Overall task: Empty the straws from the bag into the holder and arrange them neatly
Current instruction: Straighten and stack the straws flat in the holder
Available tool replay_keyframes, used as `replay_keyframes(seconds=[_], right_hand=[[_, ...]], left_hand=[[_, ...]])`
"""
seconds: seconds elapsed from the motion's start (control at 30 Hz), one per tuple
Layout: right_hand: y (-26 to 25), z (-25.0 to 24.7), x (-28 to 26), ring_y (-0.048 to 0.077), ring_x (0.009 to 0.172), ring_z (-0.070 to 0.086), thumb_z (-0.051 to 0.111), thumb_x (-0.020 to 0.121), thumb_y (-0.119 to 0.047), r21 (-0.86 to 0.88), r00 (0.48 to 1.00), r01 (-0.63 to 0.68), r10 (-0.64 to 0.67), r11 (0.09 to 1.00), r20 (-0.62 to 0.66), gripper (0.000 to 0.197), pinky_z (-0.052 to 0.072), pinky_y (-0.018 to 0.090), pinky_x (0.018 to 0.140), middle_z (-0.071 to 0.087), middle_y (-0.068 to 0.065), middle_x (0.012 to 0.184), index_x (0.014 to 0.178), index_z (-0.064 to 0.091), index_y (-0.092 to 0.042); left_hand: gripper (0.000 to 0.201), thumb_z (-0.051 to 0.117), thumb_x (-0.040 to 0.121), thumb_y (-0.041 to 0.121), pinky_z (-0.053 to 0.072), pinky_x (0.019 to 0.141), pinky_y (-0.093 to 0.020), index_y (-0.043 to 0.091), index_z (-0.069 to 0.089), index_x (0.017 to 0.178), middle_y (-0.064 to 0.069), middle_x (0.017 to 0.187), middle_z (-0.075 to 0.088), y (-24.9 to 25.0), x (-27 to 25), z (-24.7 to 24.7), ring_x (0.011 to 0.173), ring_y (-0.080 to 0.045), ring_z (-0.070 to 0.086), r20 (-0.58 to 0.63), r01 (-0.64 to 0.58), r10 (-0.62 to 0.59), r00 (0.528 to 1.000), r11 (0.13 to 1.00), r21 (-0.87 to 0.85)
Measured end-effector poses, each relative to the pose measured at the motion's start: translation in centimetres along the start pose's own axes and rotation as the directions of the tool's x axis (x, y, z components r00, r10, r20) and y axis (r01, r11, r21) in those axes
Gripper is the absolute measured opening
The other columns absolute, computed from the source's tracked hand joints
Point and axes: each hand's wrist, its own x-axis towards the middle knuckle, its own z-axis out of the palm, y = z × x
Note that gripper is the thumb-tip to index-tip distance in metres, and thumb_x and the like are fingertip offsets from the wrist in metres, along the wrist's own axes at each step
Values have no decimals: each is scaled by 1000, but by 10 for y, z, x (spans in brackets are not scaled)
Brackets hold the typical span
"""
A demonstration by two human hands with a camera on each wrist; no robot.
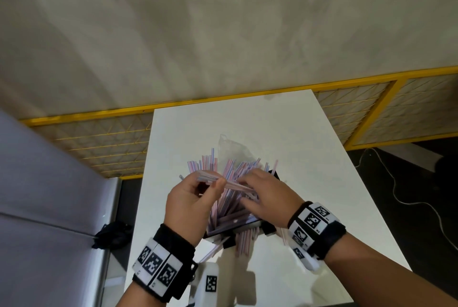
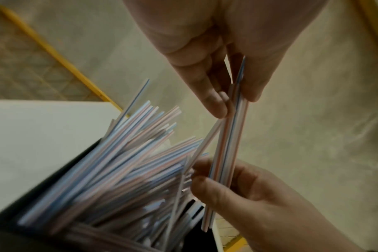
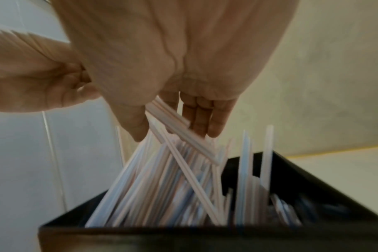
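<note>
A black holder [image 1: 269, 228] stands on the white table [image 1: 186, 138], stuffed with pink and blue striped straws [image 1: 223, 207] that lean and fan out in all directions. Above it my left hand [image 1: 213, 184] pinches one end of a small bundle of straws [image 1: 233, 184]. My right hand [image 1: 247, 183] grips the other end. In the left wrist view the bundle [image 2: 229, 145] runs between my left hand [image 2: 231, 100] and my right hand [image 2: 218, 179]. The right wrist view shows my right hand [image 3: 175, 134] round the bundle [image 3: 183, 136] over the holder [image 3: 291, 179]. A clear, crumpled bag [image 1: 230, 147] lies behind the holder.
A few loose straws [image 1: 244, 242] lie on the table in front of the holder. A yellow mesh fence [image 1: 99, 143] runs behind the table. A grey surface [image 1: 37, 183] is at the left, a black cloth [image 1: 111, 235] on the floor, a white cable [image 1: 396, 197] at the right.
</note>
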Motion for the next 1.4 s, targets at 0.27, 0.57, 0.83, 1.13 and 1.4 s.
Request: replay_keyframes(seconds=[0.27, 0.57, 0.83, 1.13, 1.4], right_hand=[[-11, 8, 4, 19, 78, 47, 53, 102, -17, -28, 993, 66, -63, 997, 96, 10, 42, 38, 70, 49, -7, 85, 94, 50, -23], [26, 19, -2, 21, 102, 58, 56, 102, -47, -158, 968, -14, 53, 987, 244, 33, 50, 37, 89, 61, 1, 114, 120, 57, -19], [27, 34, -14, 16, 89, 56, 42, 90, -78, -255, 947, 79, 7, 964, 321, 57, 49, 37, 81, 61, -5, 96, 103, 61, -26], [23, 36, 9, 26, 90, 63, 66, 81, -63, -399, 826, 101, 147, 911, 544, 43, 53, 38, 80, 67, 0, 96, 102, 62, -25], [31, 50, 39, 22, 68, 58, 68, 68, -68, -520, 727, 114, 286, 846, 625, 50, 54, 36, 63, 59, 2, 75, 83, 63, -21]], left_hand=[[25, 81, 76, 31, 60, 75, -35, 14, 79, 94, -16, 91, 75, -26, -17, -1, 83, -25, 72, -25, 298, -329, 944, 881, -368], [30, 80, 85, 17, 52, 89, -24, 21, 66, 112, 0, 108, 75, -65, -31, -11, 105, -11, 70, -128, 319, -330, 935, 943, -93], [19, 70, 93, 28, 46, 92, -11, 31, 66, 112, 14, 113, 64, -80, -49, 4, 104, 5, 60, 210, 57, -179, 961, 873, 484], [27, 42, 102, 21, 44, 96, -30, 23, 64, 118, 4, 114, 61, -85, -41, 14, 108, -15, 55, 433, -189, -193, 881, 694, 695], [35, 37, 94, 16, 56, 89, -39, 21, 64, 116, -5, 108, 69, -80, -35, 16, 98, -22, 67, 437, -70, -323, 839, 734, 676]])
